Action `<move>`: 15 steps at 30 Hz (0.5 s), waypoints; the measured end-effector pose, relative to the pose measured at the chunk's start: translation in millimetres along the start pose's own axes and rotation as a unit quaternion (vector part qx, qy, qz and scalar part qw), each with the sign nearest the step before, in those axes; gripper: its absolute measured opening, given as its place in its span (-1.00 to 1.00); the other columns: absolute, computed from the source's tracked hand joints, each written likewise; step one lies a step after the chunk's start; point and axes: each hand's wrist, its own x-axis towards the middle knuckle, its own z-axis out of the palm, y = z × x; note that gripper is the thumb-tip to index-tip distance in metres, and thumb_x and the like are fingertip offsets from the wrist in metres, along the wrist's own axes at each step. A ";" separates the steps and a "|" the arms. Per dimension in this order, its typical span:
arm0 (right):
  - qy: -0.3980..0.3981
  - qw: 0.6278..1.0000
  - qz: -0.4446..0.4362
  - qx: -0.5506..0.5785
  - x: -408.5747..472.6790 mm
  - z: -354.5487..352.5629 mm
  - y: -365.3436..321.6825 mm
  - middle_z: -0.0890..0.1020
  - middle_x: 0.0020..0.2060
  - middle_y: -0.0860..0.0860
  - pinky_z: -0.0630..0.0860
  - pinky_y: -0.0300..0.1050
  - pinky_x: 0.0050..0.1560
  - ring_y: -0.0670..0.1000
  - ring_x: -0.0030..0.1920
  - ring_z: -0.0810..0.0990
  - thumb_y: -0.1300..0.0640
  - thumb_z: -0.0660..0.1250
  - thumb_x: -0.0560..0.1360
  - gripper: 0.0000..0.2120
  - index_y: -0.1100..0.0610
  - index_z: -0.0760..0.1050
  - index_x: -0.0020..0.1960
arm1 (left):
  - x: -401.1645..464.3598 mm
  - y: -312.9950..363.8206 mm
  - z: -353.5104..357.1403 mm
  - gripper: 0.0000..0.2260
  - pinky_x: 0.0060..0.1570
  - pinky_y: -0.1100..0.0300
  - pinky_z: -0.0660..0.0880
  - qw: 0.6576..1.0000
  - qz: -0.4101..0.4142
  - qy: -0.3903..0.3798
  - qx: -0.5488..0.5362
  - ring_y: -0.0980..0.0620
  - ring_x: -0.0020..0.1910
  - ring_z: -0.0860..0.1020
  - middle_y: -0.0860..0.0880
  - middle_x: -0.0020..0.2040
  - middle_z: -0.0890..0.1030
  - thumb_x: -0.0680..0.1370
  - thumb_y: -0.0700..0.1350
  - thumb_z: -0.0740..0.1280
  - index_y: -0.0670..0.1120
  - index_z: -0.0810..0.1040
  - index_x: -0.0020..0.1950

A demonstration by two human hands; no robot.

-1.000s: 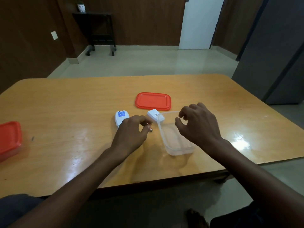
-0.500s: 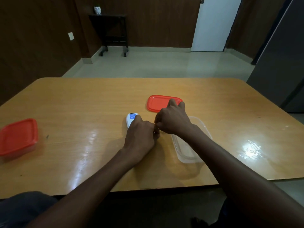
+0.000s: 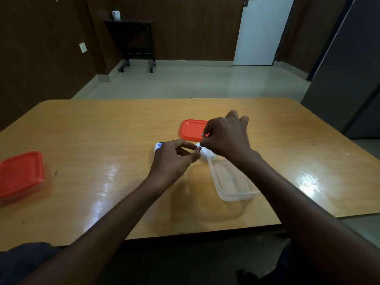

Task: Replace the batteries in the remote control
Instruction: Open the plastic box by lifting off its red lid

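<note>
Here, each hand pinched a small battery above the middle of the table (image 3: 82, 124).

The left hand (image 3: 172, 161) gripped one battery (image 3: 199, 150) between thumb and fingertips; the right hand (image 3: 226, 136) pinched another battery (image 3: 203, 135). The white remote (image 3: 158, 145) lay mostly hidden under the left hand, beside a clear tub (image 3: 232, 182) and a red lid (image 3: 191, 129).

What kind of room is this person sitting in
Probably an office or meeting room, though a plain room at home is possible. It has dark wood-panelled walls, a bare tiled floor, a white door, and one large wooden table with little other furniture.
</note>
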 end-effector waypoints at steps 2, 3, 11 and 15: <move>-0.003 1.000 0.016 -0.014 -13.0 -13.4 17.5 0.68 -0.19 -0.07 0.19 0.03 -0.01 0.12 0.11 0.42 -0.13 0.46 0.35 -0.75 -0.05 0.67 -0.03 | -10.1 9.3 10.5 -0.82 -0.19 0.21 0.50 0.999 0.034 -0.010 -0.022 0.25 -0.25 0.61 0.10 -0.22 0.72 0.44 0.05 0.55 0.11 0.70 0.01; -0.017 0.999 0.024 -0.022 -21.2 -18.0 27.1 0.69 -0.17 -0.07 0.18 0.03 -0.02 0.12 0.13 0.43 -0.14 0.46 0.37 -0.73 -0.06 0.65 0.00 | -15.0 12.7 17.7 -0.82 -0.22 0.21 0.48 0.998 0.052 -0.014 -0.018 0.27 -0.30 0.58 0.11 -0.23 0.72 0.43 0.07 0.56 0.12 0.69 0.00; -0.146 0.989 0.023 -0.020 -57.7 -19.1 76.8 0.70 -0.16 -0.12 0.31 0.00 -0.01 0.08 0.16 0.43 -0.10 0.46 0.42 -0.72 -0.05 0.61 0.09 | -32.9 10.1 59.5 -0.76 -0.25 0.30 0.28 0.976 0.132 -0.006 0.170 0.20 0.04 0.38 0.23 -0.15 0.65 0.48 0.12 0.47 0.17 0.62 0.14; -0.178 0.983 -0.028 -0.029 -55.6 -16.2 77.6 0.69 -0.16 -0.13 0.37 -0.03 -0.03 0.03 0.12 0.46 -0.06 0.47 0.41 -0.78 -0.07 0.63 0.04 | -29.7 6.7 60.1 -0.80 -0.16 0.22 0.40 0.982 0.132 -0.020 0.132 0.25 -0.04 0.50 0.21 -0.12 0.68 0.47 0.16 0.47 0.15 0.67 0.05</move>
